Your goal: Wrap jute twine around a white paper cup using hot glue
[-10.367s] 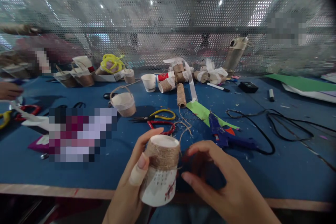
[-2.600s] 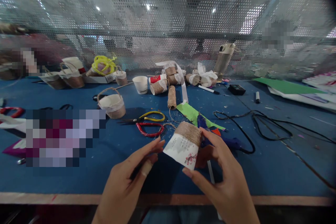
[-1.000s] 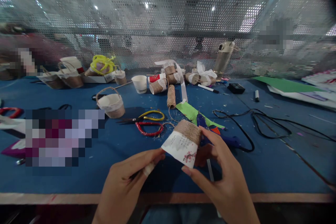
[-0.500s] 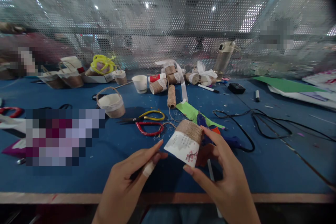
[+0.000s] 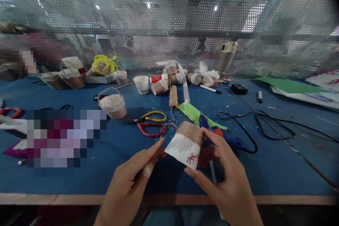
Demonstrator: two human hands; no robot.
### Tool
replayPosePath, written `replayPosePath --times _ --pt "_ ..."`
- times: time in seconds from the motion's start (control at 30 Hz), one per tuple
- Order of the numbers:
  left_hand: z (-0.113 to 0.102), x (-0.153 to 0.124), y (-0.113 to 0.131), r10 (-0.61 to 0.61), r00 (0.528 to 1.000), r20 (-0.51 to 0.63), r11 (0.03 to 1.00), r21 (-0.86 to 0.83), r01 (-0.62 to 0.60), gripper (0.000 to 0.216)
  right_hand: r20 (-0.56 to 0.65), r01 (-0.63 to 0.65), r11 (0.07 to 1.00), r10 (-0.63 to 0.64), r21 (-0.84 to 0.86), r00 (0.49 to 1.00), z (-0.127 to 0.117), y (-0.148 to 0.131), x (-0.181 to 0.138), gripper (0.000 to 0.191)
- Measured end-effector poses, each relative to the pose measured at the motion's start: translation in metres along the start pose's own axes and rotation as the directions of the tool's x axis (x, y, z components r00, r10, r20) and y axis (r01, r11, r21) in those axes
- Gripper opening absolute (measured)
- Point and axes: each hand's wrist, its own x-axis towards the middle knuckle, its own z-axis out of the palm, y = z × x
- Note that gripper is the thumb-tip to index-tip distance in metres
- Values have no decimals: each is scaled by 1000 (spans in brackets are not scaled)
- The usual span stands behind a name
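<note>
My right hand grips a paper cup tilted on its side, its thumb at the rim and its fingers along the far side. Brown twine is wound round the cup's base end; the bare white part carries printed writing and red blossoms. Just left of the rim is my left hand, fingers stretched out and apart from the cup, a pale strip round one digit. A strand of twine curls from the cup toward the scissors with red and yellow handles. Behind stands a twine spool.
A blue glue gun with a black cord lies right of the cup, near green paper. A twine-handled cup stands left. Several wrapped cups, a bottle and a marker line the back, before a perforated metal screen.
My left hand's fingertips have shifted slightly up, and its thumb has drawn back behind the index finger. The cup has turned a little in my right hand.
</note>
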Motion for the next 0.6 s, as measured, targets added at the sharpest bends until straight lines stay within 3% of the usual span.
replayPosePath --times 0.4,0.6 --pt "2 3 4 -35 999 -7 999 23 35 40 1 -3 1000 3 -11 1000 1 0 -1 69" --pt "0 1 1 -15 999 -37 999 34 16 44 20 24 999 -24 -22 1000 0 0 -1 70"
